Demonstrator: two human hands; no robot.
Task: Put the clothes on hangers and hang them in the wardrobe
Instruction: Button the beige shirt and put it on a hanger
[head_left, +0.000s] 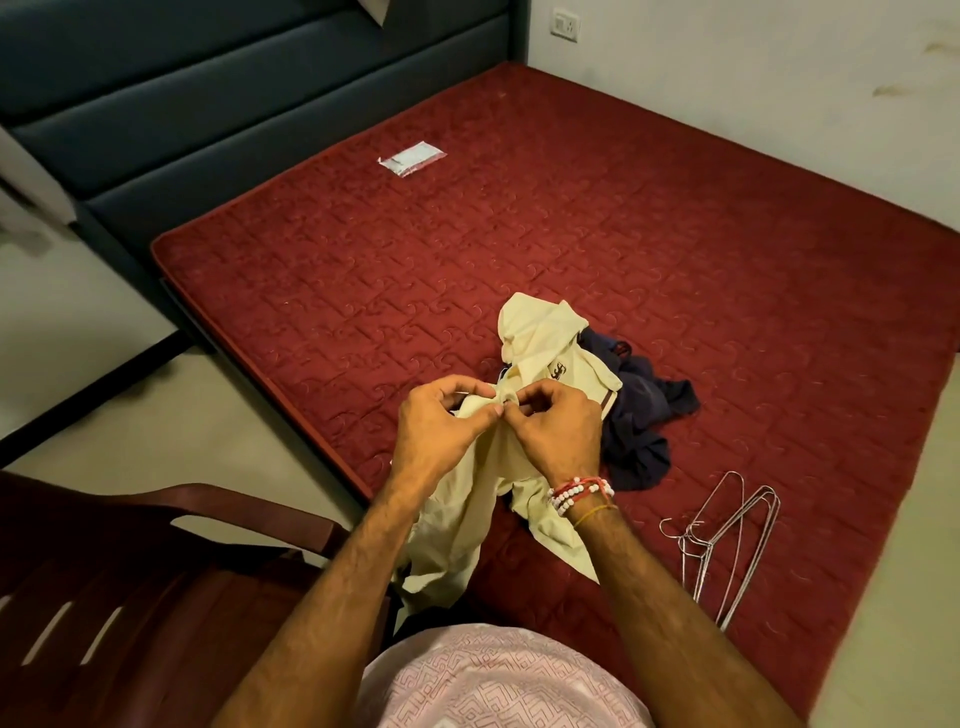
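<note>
Both hands (498, 426) pinch crumpled cream shirt (545, 343); sleeves dangling.

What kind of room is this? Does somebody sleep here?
Most likely a bedroom. A big red quilted mattress sits against a dark padded headboard. A dark garment and wire hangers lie on it, and a cream shirt is partly lifted off it.
</note>
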